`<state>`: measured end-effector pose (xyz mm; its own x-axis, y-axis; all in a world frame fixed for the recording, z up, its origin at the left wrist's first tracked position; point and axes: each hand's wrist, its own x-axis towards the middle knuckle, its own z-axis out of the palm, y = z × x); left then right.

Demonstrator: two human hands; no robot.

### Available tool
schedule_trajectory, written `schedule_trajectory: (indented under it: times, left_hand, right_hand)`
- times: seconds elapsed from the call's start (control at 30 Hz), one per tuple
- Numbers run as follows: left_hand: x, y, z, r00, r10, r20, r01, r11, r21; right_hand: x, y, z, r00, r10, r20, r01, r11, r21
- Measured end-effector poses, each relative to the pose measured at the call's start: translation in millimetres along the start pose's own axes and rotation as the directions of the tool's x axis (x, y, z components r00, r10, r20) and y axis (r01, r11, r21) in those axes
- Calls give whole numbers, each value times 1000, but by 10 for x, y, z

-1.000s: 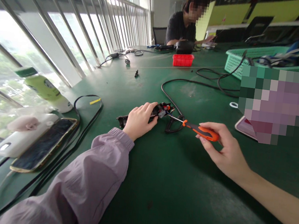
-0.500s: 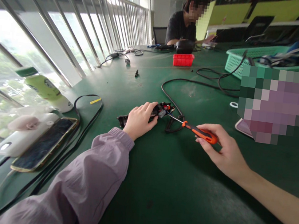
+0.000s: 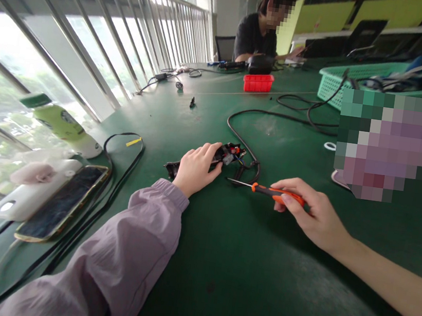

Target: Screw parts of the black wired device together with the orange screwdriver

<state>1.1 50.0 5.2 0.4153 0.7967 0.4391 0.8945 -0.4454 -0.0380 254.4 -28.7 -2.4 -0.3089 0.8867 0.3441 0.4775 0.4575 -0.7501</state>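
On a green table (image 3: 200, 265), an opened black device (image 3: 230, 154) is pinned by one hand, a screwdriver (image 3: 263, 190) gripped in the other

Near the middle of the table the device is laid flat, its long casing partly covered by the left hand (image 3: 196, 169), by which it is clasped between thumb and fingers. At its right end, red and grey parts and thin coloured wires (image 3: 241, 158) are exposed. The screwdriver's orange and black handle is grasped by the thumb and fingers of the right hand (image 3: 316, 213); its metal shaft is pointed left, with the tip set apart from the exposed parts, on the near side of them.

Beside the wires a black cable (image 3: 240, 113) is looped, then led back across the table and off to the right. Whether it is joined to the device cannot be told.

Farther back, a small black piece (image 3: 192, 102) is seen, with a red basket (image 3: 258, 84) beyond it and a filled green basket (image 3: 329, 89) at the right. Toward the left, a phone (image 3: 63, 203) is placed beside a green-capped bottle (image 3: 63, 125), and a black strap (image 3: 115, 192) is curled alongside. At the far end, a person (image 3: 253, 39) in a dark shirt is seated.
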Motion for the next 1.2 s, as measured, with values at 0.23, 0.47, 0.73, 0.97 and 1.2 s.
schedule_trajectory:
  times: [0.23, 0.47, 0.73, 0.97, 1.2]
  left_hand:
    - [-4, -8, 9, 1000, 10, -10, -10, 1000, 5]
    - [-3, -4, 0, 1000, 5, -5, -5, 1000, 9]
    - [-1, -7, 4, 1000, 4, -1, -4, 1000, -6]
    - [-2, 1, 1, 1000, 10, -4, -10, 1000, 1]
    - [-3, -3, -1, 1000, 6, 2, -6, 1000, -3]
  right_hand:
    - [0, -13, 17, 996, -55, -70, 52, 997, -55]
    - [7, -29, 20, 993, -73, -97, 61, 991, -121]
    - [12, -51, -3, 993, -102, -56, 92, 983, -161]
    - [9, -35, -3, 978, -128, -163, 100, 980, -171]
    - [11, -45, -8, 977, -100, -188, 66, 982, -179]
